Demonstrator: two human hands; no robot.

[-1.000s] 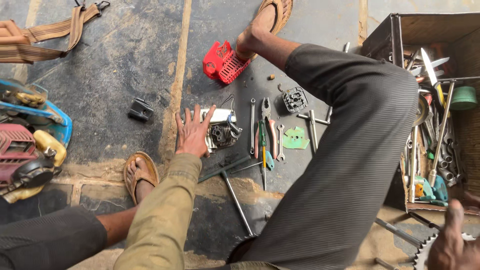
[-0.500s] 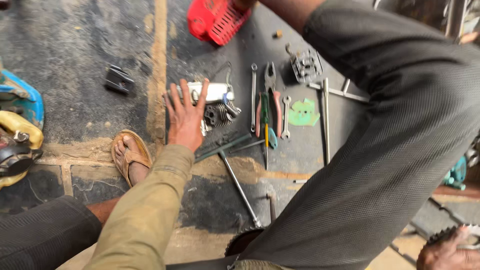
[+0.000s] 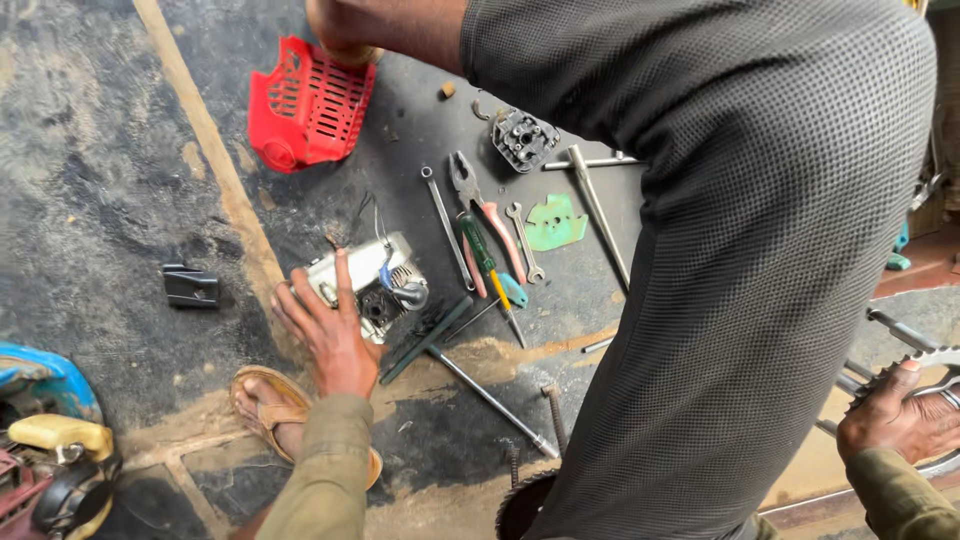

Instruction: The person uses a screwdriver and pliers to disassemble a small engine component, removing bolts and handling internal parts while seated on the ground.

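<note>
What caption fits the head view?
Left hand on a small engine part beside pliers; right hand grips a toothed wheel.

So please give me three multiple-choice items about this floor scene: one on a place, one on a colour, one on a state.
1. Where does the left hand rest?
A. on the small engine part
B. on the red plastic cover
C. on the pliers

2. What colour is the flat gasket-like piece beside the wrenches?
A. red
B. green
C. yellow

3. How is the right hand?
A. open, flat on the floor
B. closed on a screwdriver
C. gripping a toothed metal wheel

Answers:
1 A: the fingers lie spread against the silver and black part.
2 B: the piece is pale green on the dark floor.
3 C: the fingers curl over the toothed rim at the right edge of the picture.
</note>
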